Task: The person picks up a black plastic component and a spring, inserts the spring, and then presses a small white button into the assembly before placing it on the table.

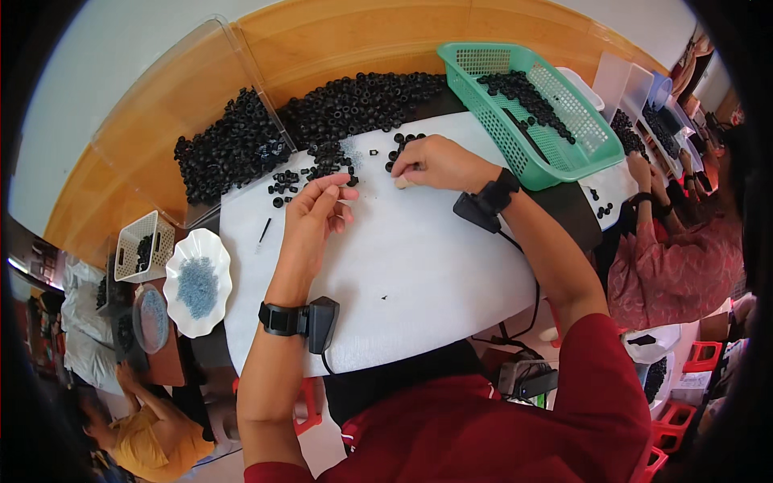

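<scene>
Over the white work sheet [386, 249], my left hand [314, 211] has thumb and forefinger pressed together, the other fingers curled. What it pinches, if anything, is too small to tell. Just beyond it lies a loose cluster of small black ring-like parts [326, 157]. My right hand [447, 163] is closed in a pinch, its fingertips pointing left beside a few black round parts [394, 149]; its fingers hide whatever they hold. A scatter of tiny clear-blue pieces [351, 150] lies between the hands, farther off. Each wrist wears a black strapped device.
Big heaps of black parts [362, 101] line the back, partly inside a clear bin [161, 121]. A green basket [515, 145] stands right. At left are a white scalloped dish [179, 302] of blue pieces and a cream basket [165, 241]. Other people sit on both sides.
</scene>
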Available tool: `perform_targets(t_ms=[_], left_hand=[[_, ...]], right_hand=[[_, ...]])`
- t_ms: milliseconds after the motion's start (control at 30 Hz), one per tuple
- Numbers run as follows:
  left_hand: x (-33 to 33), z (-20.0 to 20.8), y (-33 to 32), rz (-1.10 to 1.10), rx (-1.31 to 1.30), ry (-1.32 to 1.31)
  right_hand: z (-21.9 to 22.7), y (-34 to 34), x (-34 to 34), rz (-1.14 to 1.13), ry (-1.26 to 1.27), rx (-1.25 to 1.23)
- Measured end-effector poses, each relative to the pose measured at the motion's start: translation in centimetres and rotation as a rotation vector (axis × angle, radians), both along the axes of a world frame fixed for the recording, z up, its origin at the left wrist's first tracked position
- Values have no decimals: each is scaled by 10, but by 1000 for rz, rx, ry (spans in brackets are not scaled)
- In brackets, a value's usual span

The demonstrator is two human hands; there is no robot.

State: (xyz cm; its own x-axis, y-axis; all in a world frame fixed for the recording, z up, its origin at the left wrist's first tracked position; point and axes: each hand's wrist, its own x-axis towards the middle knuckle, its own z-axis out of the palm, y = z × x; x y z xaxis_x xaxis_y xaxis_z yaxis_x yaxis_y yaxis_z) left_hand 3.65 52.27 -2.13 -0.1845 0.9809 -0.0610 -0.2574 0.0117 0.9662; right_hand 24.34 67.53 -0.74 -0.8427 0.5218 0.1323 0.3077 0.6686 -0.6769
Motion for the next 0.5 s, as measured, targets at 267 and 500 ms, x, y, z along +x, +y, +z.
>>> perform_targets(t_ms=[267,500], left_hand=[[3,7,-8,-41,-8,154],[14,6,-9,-28,173,128]], right_hand=[[6,-22,-8,76,-113,432],[40,-37,-25,70,206,-568]])
